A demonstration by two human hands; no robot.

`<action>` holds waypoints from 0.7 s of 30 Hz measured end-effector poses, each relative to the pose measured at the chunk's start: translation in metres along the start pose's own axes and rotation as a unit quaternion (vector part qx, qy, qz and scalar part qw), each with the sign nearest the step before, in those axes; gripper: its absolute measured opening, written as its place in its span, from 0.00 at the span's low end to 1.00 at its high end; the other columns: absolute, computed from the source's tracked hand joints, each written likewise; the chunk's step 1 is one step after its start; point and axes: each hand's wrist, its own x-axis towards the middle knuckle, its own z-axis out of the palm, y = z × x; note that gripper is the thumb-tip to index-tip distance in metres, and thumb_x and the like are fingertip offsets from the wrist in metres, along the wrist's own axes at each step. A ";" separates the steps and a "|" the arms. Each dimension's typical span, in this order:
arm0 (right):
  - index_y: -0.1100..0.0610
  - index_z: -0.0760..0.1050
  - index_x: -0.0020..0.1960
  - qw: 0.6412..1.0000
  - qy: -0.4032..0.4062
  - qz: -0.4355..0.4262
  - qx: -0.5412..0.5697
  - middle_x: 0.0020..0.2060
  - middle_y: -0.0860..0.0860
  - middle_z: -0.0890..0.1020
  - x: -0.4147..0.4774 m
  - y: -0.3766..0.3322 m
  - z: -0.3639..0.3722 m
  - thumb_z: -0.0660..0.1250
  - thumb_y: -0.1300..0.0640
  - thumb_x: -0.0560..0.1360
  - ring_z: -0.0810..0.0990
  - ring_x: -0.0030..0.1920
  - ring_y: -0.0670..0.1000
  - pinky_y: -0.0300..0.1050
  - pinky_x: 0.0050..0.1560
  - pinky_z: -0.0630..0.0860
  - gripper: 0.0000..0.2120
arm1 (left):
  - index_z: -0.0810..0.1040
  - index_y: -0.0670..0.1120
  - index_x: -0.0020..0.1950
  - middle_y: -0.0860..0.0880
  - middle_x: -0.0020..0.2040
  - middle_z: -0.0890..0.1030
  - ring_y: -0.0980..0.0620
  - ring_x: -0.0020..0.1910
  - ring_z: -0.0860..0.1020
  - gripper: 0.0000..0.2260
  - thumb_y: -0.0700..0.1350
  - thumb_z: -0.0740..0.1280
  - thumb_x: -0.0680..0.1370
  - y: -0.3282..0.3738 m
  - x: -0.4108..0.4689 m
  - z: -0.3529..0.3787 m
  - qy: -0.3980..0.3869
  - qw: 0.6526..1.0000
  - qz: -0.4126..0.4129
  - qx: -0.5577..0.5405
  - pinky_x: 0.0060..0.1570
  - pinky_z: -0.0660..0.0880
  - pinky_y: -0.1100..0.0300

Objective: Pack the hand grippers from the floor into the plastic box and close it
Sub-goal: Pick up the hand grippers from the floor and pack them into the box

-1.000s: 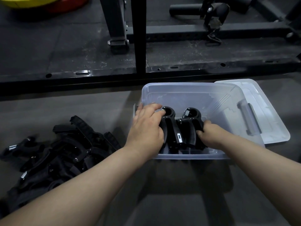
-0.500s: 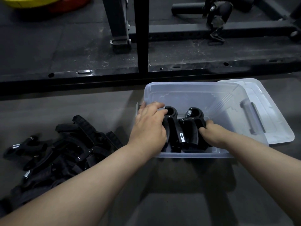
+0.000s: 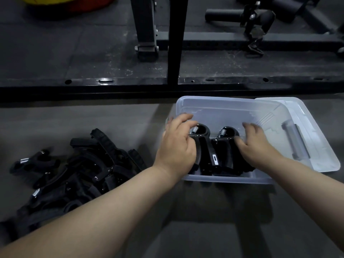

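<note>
A clear plastic box stands on the floor, its lid lying under its right side. Two black hand grippers stand side by side in its near part, one on the left and one on the right. My left hand hovers over the left one with loosely bent fingers lifted off its spring. Beside the right one, my right hand has relaxed fingers and is blurred. A pile of several black hand grippers lies on the floor left of the box.
A black steel rack frame with a low base rail crosses the floor just behind the box. Red and yellow weight plates lie at the far left. Grey floor spreads in front of the box.
Both hands have loosened and lifted off the two grippers in the box. My right hand rose from the near wall to beside the right gripper. The grippers' springs now show.
</note>
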 end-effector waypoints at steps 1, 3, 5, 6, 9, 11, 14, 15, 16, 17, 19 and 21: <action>0.56 0.57 0.77 0.999 0.018 -0.039 0.001 0.76 0.57 0.57 -0.001 -0.004 -0.004 0.58 0.51 0.80 0.57 0.76 0.56 0.52 0.75 0.56 0.28 | 0.78 0.45 0.62 0.51 0.69 0.73 0.56 0.72 0.64 0.20 0.36 0.56 0.74 -0.003 -0.001 -0.003 0.018 1.000 0.001 -0.006 0.77 0.50 0.55; 0.57 0.60 0.77 0.994 0.031 -0.102 -0.013 0.76 0.56 0.59 -0.003 -0.015 -0.008 0.59 0.54 0.81 0.56 0.76 0.53 0.48 0.75 0.54 0.26 | 0.77 0.45 0.64 0.51 0.70 0.72 0.58 0.72 0.63 0.20 0.38 0.55 0.76 -0.012 -0.004 -0.011 0.035 0.999 -0.013 0.007 0.77 0.49 0.54; 0.58 0.63 0.75 0.990 0.029 -0.139 -0.014 0.74 0.55 0.63 -0.006 -0.033 -0.009 0.59 0.55 0.81 0.60 0.75 0.51 0.41 0.71 0.55 0.24 | 0.74 0.46 0.69 0.51 0.73 0.69 0.58 0.74 0.60 0.21 0.41 0.54 0.78 -0.025 -0.011 -0.020 0.032 0.998 -0.053 0.013 0.77 0.50 0.53; 0.57 0.63 0.75 0.988 0.026 -0.154 -0.003 0.74 0.54 0.65 -0.009 -0.046 -0.007 0.59 0.55 0.81 0.62 0.74 0.51 0.39 0.69 0.56 0.23 | 0.71 0.46 0.72 0.51 0.74 0.68 0.56 0.75 0.60 0.22 0.43 0.53 0.78 -0.032 -0.015 -0.024 0.029 0.997 -0.074 0.014 0.77 0.51 0.52; 0.55 0.61 0.76 0.979 0.016 -0.197 0.042 0.73 0.52 0.65 -0.023 -0.094 -0.001 0.58 0.53 0.81 0.64 0.72 0.49 0.38 0.67 0.58 0.24 | 0.68 0.44 0.74 0.47 0.73 0.68 0.50 0.73 0.63 0.23 0.44 0.54 0.78 -0.057 -0.030 -0.038 0.019 0.991 -0.124 0.039 0.75 0.55 0.56; 0.55 0.59 0.77 0.972 0.009 -0.223 0.069 0.75 0.51 0.63 -0.032 -0.129 0.006 0.57 0.52 0.82 0.59 0.74 0.48 0.37 0.69 0.54 0.24 | 0.70 0.43 0.72 0.46 0.71 0.71 0.46 0.70 0.67 0.24 0.42 0.57 0.75 -0.079 -0.040 -0.045 -0.003 0.983 -0.154 0.095 0.73 0.57 0.56; 0.54 0.54 0.79 0.976 -0.030 -0.199 0.086 0.79 0.52 0.50 -0.042 -0.173 0.027 0.55 0.49 0.82 0.51 0.78 0.51 0.43 0.74 0.51 0.27 | 0.74 0.43 0.69 0.44 0.67 0.73 0.42 0.69 0.68 0.28 0.43 0.57 0.68 -0.113 -0.053 -0.056 -0.041 0.960 -0.179 0.209 0.74 0.58 0.48; 0.54 0.52 0.79 0.981 -0.044 -0.171 0.079 0.79 0.52 0.43 -0.045 -0.183 0.035 0.55 0.47 0.82 0.50 0.78 0.54 0.47 0.75 0.52 0.29 | 0.75 0.43 0.67 0.44 0.66 0.74 0.41 0.69 0.70 0.29 0.44 0.56 0.67 -0.124 -0.058 -0.060 -0.051 0.954 -0.166 0.242 0.74 0.59 0.46; 0.55 0.51 0.79 0.986 -0.046 -0.146 0.066 0.79 0.52 0.39 -0.047 -0.189 0.042 0.56 0.47 0.82 0.50 0.78 0.58 0.51 0.74 0.54 0.30 | 0.76 0.43 0.66 0.43 0.64 0.76 0.41 0.68 0.71 0.29 0.45 0.55 0.67 -0.135 -0.062 -0.063 -0.064 0.950 -0.147 0.270 0.74 0.60 0.44; 0.57 0.52 0.79 0.989 -0.032 -0.132 0.053 0.78 0.53 0.37 -0.050 -0.193 0.048 0.57 0.49 0.81 0.52 0.77 0.61 0.52 0.74 0.55 0.30 | 0.76 0.43 0.66 0.43 0.63 0.76 0.41 0.68 0.72 0.28 0.46 0.54 0.68 -0.144 -0.067 -0.065 -0.077 0.945 -0.125 0.293 0.73 0.62 0.45; 0.60 0.54 0.78 0.991 0.001 -0.129 0.047 0.78 0.54 0.38 -0.052 -0.195 0.053 0.59 0.54 0.80 0.55 0.76 0.62 0.52 0.72 0.59 0.29 | 0.74 0.44 0.69 0.45 0.65 0.76 0.43 0.70 0.70 0.26 0.48 0.54 0.73 -0.155 -0.074 -0.069 -0.101 0.936 -0.087 0.325 0.74 0.60 0.47; 0.60 0.55 0.78 0.989 0.012 -0.133 0.055 0.78 0.52 0.38 -0.053 -0.192 0.054 0.59 0.55 0.80 0.53 0.77 0.59 0.50 0.72 0.58 0.29 | 0.72 0.44 0.71 0.46 0.69 0.73 0.45 0.74 0.66 0.26 0.49 0.55 0.75 -0.158 -0.076 -0.070 -0.100 0.932 -0.070 0.342 0.76 0.54 0.48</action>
